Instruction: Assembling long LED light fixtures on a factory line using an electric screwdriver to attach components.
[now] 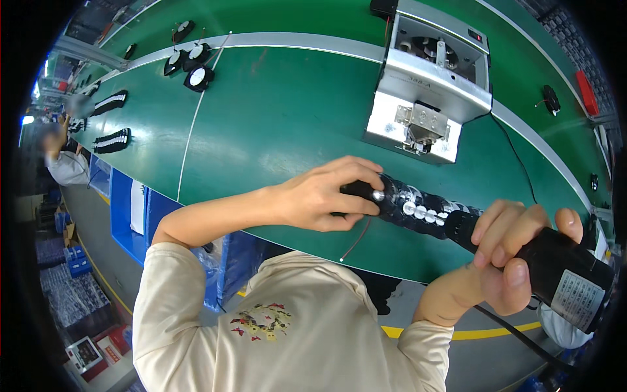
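Note:
My left hand (325, 195) pinches the near-left end of a long black part (418, 209) with a row of shiny white discs along it. A thin dark wire (356, 242) hangs below these fingers. My right hand (506, 255) is wrapped round a black hand tool (567, 277) with a white label on its thick end. The narrow front of the tool meets or overlaps the right end of the long part; whether they touch, I cannot tell. Both are held over the front edge of the green table (281, 124).
Beyond my hands stands a silver metal machine (428, 72) with a black cable (516, 140). Several round black-and-white parts (197, 77) and strip-like black parts (112, 140) lie at the left. Blue bins (124, 202) stand below the table's edge. Another person (65, 163) is at the far left.

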Demonstrator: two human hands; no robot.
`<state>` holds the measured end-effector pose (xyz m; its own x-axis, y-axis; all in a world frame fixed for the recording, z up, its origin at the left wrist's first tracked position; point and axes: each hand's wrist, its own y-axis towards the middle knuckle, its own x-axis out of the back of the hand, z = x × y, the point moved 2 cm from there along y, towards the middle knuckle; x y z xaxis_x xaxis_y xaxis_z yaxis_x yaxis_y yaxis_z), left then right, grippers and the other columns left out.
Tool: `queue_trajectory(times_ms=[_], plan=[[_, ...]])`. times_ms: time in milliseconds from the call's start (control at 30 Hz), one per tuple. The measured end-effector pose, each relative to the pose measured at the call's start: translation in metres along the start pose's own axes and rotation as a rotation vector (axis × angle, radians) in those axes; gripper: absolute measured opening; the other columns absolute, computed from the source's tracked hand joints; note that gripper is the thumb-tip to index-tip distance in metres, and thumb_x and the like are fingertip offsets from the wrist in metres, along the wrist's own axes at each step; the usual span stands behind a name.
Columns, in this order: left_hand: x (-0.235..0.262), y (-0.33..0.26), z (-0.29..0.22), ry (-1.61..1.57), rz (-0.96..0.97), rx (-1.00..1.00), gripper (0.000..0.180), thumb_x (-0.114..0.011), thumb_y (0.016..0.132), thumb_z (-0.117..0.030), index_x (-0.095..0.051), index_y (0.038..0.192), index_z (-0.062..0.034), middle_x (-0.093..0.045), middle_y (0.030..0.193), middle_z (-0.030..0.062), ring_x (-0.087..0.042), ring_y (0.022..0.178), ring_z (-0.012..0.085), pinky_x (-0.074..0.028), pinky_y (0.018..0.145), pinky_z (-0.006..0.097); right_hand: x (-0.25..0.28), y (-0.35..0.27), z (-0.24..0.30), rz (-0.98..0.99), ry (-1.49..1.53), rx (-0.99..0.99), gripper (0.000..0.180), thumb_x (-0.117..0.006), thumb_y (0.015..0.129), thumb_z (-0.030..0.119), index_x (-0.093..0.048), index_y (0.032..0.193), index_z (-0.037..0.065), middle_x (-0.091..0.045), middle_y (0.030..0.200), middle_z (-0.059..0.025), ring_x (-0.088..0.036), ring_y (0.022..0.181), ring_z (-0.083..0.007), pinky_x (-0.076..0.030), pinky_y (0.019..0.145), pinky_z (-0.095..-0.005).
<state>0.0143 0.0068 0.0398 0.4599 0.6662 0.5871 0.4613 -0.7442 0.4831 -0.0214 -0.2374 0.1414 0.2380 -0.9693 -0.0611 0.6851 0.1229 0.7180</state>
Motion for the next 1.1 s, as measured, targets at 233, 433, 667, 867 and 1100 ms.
queue_trajectory(times_ms=[233,433,667,867,1100], plan=[[-0.021,0.014,0.005,-0.06,0.078,-0.052,0.03,-0.072,0.069,-0.001,-0.074,0.098,-0.0078,-0.056,0.121,0.014,-0.053,0.12,0.0373,-0.051,0.093,0.044,-0.001,-0.002,-0.002,0.013,0.011,-0.017,0.065,-0.061,0.084,0.013,-0.034,0.142,0.002,-0.049,0.064,-0.0025,-0.047,0.043,-0.0121,-0.042,0.048,-0.0304],[-0.015,0.022,0.002,0.015,0.224,-0.033,0.03,-0.071,0.07,-0.004,-0.074,0.1,-0.0089,-0.057,0.124,0.0137,-0.05,0.123,0.0372,-0.049,0.094,0.046,0.009,-0.003,0.005,0.052,-0.039,-0.037,0.063,-0.06,0.085,0.013,-0.034,0.141,0.003,-0.05,0.066,-0.0026,-0.048,0.044,-0.0119,-0.041,0.048,-0.0298],[-0.034,0.019,0.007,0.017,0.063,-0.039,0.012,-0.076,0.073,-0.012,-0.068,0.081,-0.0078,-0.057,0.113,0.012,-0.056,0.114,0.0369,-0.049,0.091,0.047,-0.003,0.006,0.001,-0.026,0.018,-0.063,0.051,-0.061,0.086,0.017,-0.039,0.131,0.007,-0.049,0.071,-0.0023,-0.049,0.049,-0.0123,-0.04,0.056,-0.0302],[-0.025,0.014,0.008,0.059,0.102,-0.011,0.014,-0.074,0.072,-0.011,-0.065,0.083,-0.0103,-0.056,0.111,0.01,-0.056,0.108,0.0332,-0.048,0.088,0.045,-0.006,0.039,-0.019,-0.146,-0.05,-0.081,0.047,-0.048,0.09,0.017,-0.042,0.136,0.008,-0.043,0.077,-0.0024,-0.042,0.058,-0.0124,-0.038,0.061,-0.0329],[-0.02,0.005,0.009,0.065,0.044,-0.011,0.014,-0.071,0.069,-0.009,-0.065,0.082,-0.0124,-0.056,0.11,0.0087,-0.054,0.107,0.0294,-0.046,0.089,0.042,-0.014,0.057,-0.039,-0.078,-0.259,-0.061,0.043,-0.048,0.087,0.014,-0.045,0.129,0.007,-0.043,0.075,-0.0032,-0.042,0.056,-0.0125,-0.039,0.059,-0.0327]])
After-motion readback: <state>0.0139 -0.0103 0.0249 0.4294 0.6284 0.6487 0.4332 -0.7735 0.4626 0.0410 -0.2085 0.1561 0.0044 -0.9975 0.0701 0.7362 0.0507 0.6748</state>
